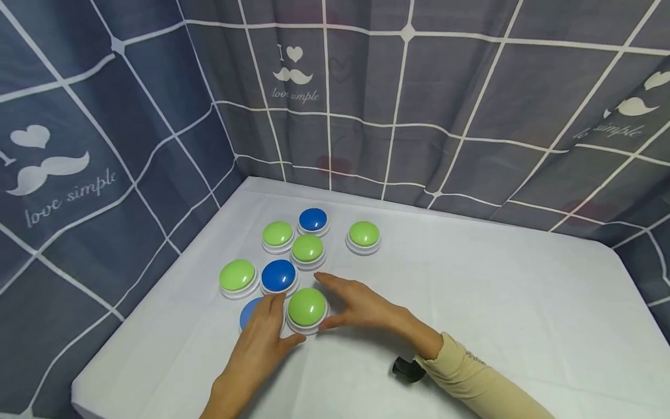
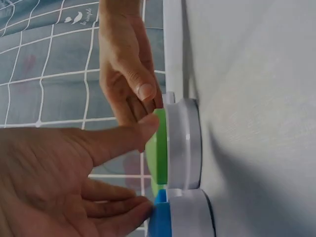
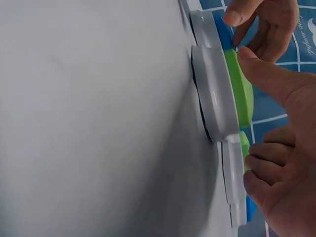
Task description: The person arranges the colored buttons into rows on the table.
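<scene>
A push button with a green dome (image 1: pixel 306 307) and white base stands nearest the front, between the two hands. My left hand (image 1: pixel 256 343) is on its left, the thumb close to the dome in the left wrist view. The fingers of that hand extend over a partly hidden blue button (image 1: pixel 248 314). On the other side, my right hand (image 1: pixel 361 302) has thumb and fingers spread apart; its thumb tip is near the green dome (image 3: pixel 240 91) in the right wrist view. Neither hand grips anything. Another blue button (image 1: pixel 278 275) stands just behind.
Further green buttons stand at the left (image 1: pixel 237 275), middle (image 1: pixel 307 248), back left (image 1: pixel 278 234) and back right (image 1: pixel 363 234), with a blue button (image 1: pixel 313 220) behind them. A black object (image 1: pixel 408 369) shows by the right sleeve. Grid-patterned curtains (image 1: pixel 361 75) border the white table (image 1: pixel 497 302).
</scene>
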Available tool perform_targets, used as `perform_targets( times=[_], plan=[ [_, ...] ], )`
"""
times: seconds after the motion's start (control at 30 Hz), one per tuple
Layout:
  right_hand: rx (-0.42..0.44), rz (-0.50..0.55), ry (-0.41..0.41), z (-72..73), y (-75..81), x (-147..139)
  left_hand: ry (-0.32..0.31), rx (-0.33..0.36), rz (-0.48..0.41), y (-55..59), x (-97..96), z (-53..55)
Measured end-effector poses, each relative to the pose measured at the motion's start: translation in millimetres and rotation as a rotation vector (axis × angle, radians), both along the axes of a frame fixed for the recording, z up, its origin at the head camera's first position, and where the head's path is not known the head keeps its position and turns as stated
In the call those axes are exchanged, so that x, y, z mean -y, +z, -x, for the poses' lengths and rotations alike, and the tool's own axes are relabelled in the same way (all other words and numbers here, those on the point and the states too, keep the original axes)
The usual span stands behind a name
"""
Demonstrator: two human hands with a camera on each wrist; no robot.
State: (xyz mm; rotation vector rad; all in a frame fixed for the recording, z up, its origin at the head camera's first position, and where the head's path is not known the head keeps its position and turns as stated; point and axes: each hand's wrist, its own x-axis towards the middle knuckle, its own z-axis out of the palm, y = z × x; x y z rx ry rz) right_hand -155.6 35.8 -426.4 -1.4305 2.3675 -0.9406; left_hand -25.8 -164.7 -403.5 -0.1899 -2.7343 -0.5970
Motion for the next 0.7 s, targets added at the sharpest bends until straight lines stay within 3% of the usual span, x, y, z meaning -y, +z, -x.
perform_targets(
  times=[0.33,0.7],
  plan=[
    [-0.008,-0.035,0.019,-10.4,-12.1,10,0.0,0.054,0.066,-4.9,-7.4,-2.6],
    [-0.051,-0.047,0.003,-8.7,-13.6,12,-0.02,0.125,0.208,3.6,-7.9,21.0]
  ],
)
